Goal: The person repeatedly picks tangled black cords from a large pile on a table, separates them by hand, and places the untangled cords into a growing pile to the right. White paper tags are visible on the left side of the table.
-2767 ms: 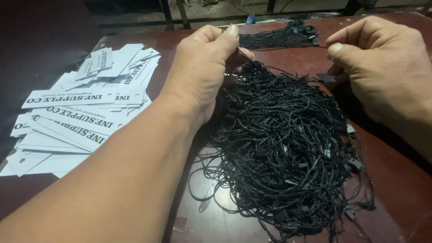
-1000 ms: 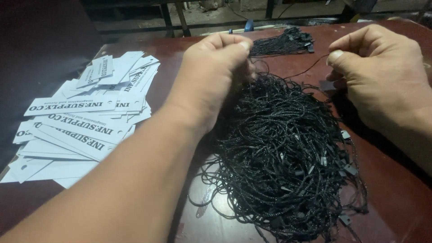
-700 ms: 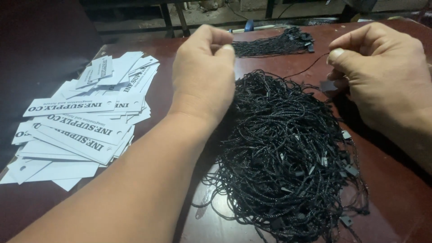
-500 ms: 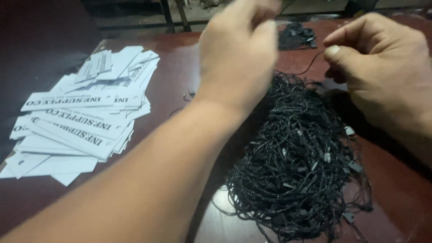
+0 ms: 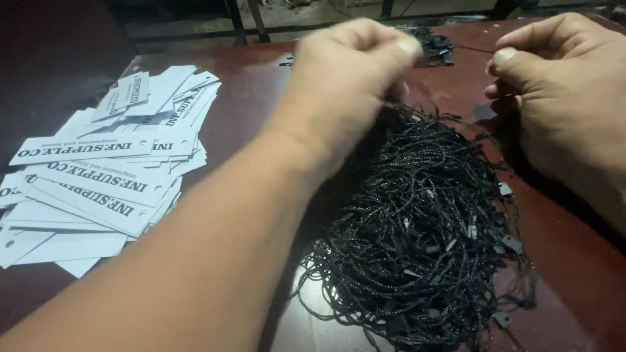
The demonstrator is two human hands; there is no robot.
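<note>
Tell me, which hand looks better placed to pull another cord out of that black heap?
Probably the left hand: its pinched fingertips sit right at the top of the cord heap. The right hand is off the heap's far edge, its fingers pinched, seemingly on a thin cord.

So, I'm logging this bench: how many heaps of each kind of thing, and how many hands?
Heaps of black looped strings: 2 (near, far)
Heaps of white paper tags: 1
Hands: 2 (left hand, right hand)
Total: 5
</note>
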